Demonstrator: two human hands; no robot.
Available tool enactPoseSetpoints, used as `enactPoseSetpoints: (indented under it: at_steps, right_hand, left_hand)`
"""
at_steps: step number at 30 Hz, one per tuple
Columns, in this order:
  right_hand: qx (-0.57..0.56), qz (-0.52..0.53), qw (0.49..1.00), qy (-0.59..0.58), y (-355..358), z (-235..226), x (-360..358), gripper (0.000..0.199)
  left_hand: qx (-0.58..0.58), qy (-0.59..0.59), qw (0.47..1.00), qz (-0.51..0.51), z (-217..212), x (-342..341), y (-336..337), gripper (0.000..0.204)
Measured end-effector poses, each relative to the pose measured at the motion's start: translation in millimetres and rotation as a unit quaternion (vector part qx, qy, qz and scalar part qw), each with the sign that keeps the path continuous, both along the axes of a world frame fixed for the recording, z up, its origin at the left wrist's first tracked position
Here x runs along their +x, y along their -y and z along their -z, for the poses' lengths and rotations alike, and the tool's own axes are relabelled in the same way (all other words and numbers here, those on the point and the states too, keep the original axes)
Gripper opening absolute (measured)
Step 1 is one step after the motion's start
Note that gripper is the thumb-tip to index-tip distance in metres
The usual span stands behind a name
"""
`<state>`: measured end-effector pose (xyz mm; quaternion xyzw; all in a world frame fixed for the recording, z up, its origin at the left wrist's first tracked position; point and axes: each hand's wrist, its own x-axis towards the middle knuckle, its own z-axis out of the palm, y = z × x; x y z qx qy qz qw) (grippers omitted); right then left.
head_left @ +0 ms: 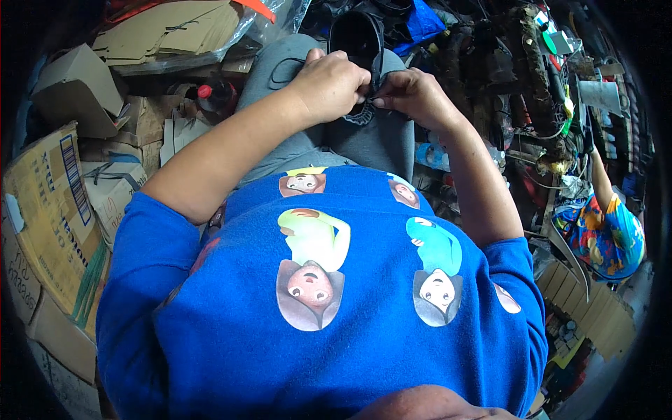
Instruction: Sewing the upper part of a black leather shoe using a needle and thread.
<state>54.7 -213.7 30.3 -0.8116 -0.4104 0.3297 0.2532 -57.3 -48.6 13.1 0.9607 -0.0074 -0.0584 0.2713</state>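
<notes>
A black shoe [355, 33] rests between my grey-trousered knees, its opening away from me and its gathered toe seam [358, 114] toward me. My left hand [330, 85] is closed over the shoe's left side, its fingers curled in at the upper. From the right, my right hand [418, 98] meets it, thumb and forefinger pinched together at the shoe's edge. Whatever lies in that pinch is too small to make out. A thin black cord [278, 61] loops out to the left of my left hand over the knee.
Cardboard boxes [77, 91] and a stack of cardboard sheets [168, 31] crowd the left side, near a red-capped bottle [213, 96]. At right are a cluttered rack [521, 56], a plastic bottle [432, 155] and another person in a colourful shirt [605, 234]. A blue bag [420, 26] lies beyond the shoe.
</notes>
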Motion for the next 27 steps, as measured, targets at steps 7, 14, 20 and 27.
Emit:
enactPoseSetpoints:
  at_steps: [7,14,20,27]
  right_hand:
    - [0.083,0.139,0.953,-0.257,34,27,15,0.018]
    - [0.101,0.124,0.985,-0.062,37,32,-6,0.020]
    - [0.124,0.156,0.965,-0.171,70,17,-6,0.009]
    - [0.150,0.134,0.980,-0.006,63,26,-28,0.026]
  left_hand:
    - [0.047,0.135,0.989,0.025,5,-21,-23,0.006]
    - [-0.042,0.030,0.999,0.001,6,-15,-14,0.011]
    - [-0.047,0.013,0.999,-0.015,6,-8,-7,0.023]
    - [-0.035,-0.040,0.996,-0.067,4,7,11,0.055]
